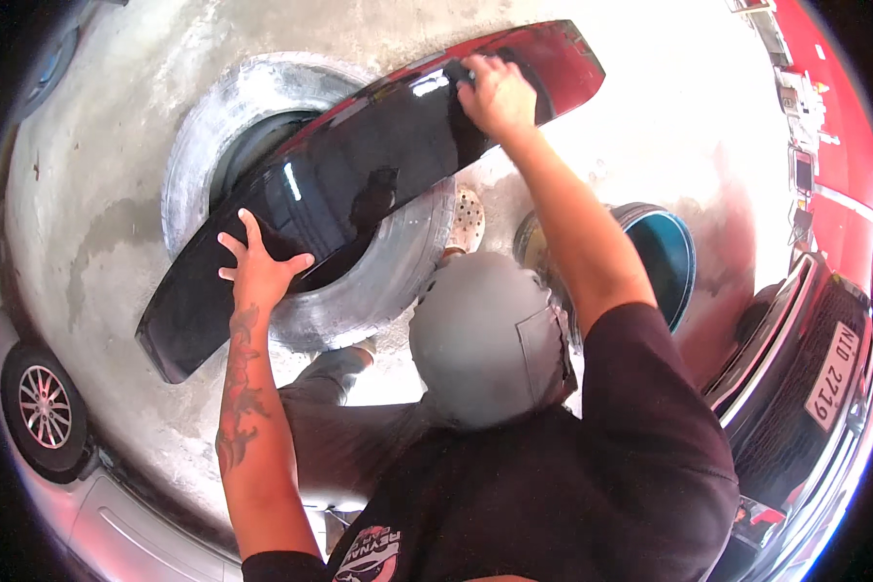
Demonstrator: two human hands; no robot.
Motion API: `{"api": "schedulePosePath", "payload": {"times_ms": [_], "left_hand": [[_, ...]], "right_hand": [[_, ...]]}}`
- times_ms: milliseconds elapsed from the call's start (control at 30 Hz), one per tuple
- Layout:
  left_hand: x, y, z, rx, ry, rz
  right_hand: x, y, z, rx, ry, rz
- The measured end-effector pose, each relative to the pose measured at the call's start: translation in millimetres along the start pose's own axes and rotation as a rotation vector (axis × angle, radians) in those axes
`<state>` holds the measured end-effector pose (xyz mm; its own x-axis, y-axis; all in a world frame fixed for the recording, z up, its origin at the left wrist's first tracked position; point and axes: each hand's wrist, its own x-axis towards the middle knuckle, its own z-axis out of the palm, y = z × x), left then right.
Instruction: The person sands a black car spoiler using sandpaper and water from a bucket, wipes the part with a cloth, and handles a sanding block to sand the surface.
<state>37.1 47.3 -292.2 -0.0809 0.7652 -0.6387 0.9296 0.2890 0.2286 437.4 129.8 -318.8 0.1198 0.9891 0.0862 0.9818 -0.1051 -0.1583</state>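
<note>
Glossy black car body panel, one long curved piece with a red-tinted upper end, lies across the top of a single large worn tyre that rests flat on the concrete floor in the upper middle of the frame. Its long axis runs on a diagonal, from the lower left of the frame near the tyre's left side up to the upper right, where the reddish tip points toward the top edge. Two hands are on it. The left hand presses flat on the panel's lower stretch with fingers spread apart, the tattooed forearm rising from the bottom edge. The right hand sits on the upper stretch near the far edge, fingers curled down over the surface; whether they hook the edge cannot be told. One round tub with a blue inside stands right of the tyre; what it holds cannot be told. One sandalled foot shows just beside the tyre. A car wheel sits at the lower left, and a dark car front fills the lower right.
</note>
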Motion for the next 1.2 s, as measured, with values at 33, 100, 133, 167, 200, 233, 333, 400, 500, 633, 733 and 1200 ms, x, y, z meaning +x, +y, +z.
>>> {"api": "schedulePosePath", "payload": {"times_ms": [33, 100, 133, 167, 200, 233, 333, 400, 500, 633, 733, 1200], "left_hand": [[0, -1, 1, 0.009, -0.006, 0.001], [2, -1, 2, 0.005, 0.019, -0.039], [4, -3, 2, 0.001, 0.024, -0.038], [4, -3, 3, 0.005, 0.022, -0.041], [5, -3, 4, 0.009, 0.016, -0.044], [5, -4, 5, 0.005, 0.017, -0.043], [3, -5, 4, 0.034, 0.008, -0.038], [4, -4, 3, -0.005, 0.007, -0.038], [5, -2, 3, 0.036, 0.019, -0.035], [3, -1, 2, 0.034, 0.009, -0.037], [2, -2, 2, 0.010, 0.025, 0.011], [1, -2, 1, 0.008, -0.001, 0.007]], "right_hand": [[3, -1, -1, -0.090, 0.028, 0.122], [5, -1, -2, -0.065, 0.101, 0.162], [5, 0, -3, -0.114, 0.160, 0.213], [6, -1, -2, -0.090, 0.078, 0.181], [5, 0, -2, -0.061, 0.039, 0.123], [5, -1, 0, -0.004, -0.012, 0.046], [3, -1, 4, -0.077, 0.064, 0.035], [4, -2, 7, -0.075, 0.268, 0.087], [5, -2, 7, -0.093, 0.120, 0.121], [6, -3, 2, -0.056, 0.102, 0.005], [3, -5, 0, -0.096, 0.249, 0.089], [-26, 22, -1, -0.023, 0.210, -0.038]]}}
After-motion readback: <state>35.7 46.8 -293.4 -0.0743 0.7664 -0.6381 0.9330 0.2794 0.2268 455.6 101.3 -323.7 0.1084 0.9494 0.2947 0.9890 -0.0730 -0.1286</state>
